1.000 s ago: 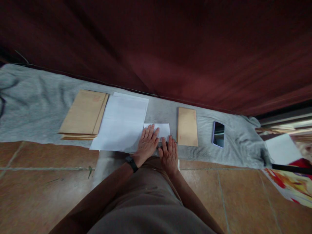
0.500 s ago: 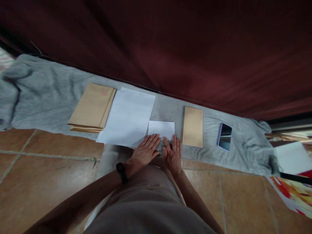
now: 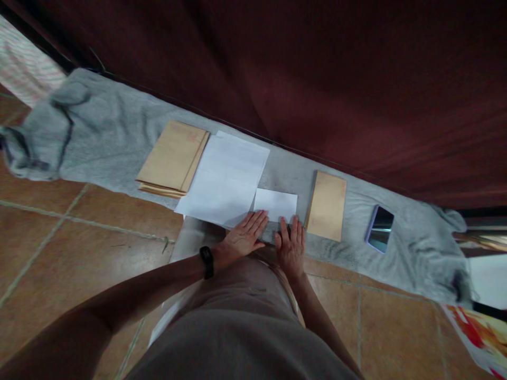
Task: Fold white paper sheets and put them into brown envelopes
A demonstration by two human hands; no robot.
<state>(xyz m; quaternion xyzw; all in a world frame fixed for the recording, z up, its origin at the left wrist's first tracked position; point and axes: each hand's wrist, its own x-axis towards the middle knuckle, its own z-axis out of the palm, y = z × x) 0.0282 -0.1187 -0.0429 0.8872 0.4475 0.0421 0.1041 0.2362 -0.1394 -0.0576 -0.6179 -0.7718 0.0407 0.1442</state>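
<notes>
A small white folded sheet of paper (image 3: 276, 203) lies flat on a grey cloth (image 3: 283, 168) in front of me. My left hand (image 3: 246, 232) is flat, its fingertips on the sheet's lower left corner. On the lower right edge rest the fingertips of my right hand (image 3: 291, 245), fingers stretched out. Larger white sheets of paper (image 3: 227, 177) lie just left of the small one, overlapping each other. A brown paper envelope (image 3: 327, 207) is to the right of my right hand.
A stack of larger brown envelopes (image 3: 173, 157) lies left of the white sheets. A phone (image 3: 380, 228) rests on the cloth at the right. Dark red fabric (image 3: 317, 79) rises behind the cloth-covered surface. Tiled floor (image 3: 47, 253) shows below.
The view has shifted and turned slightly, so the objects appear further right. My right hand has moved slightly away from my left, widening the gap; both stay at the small sheet's lower edge.
</notes>
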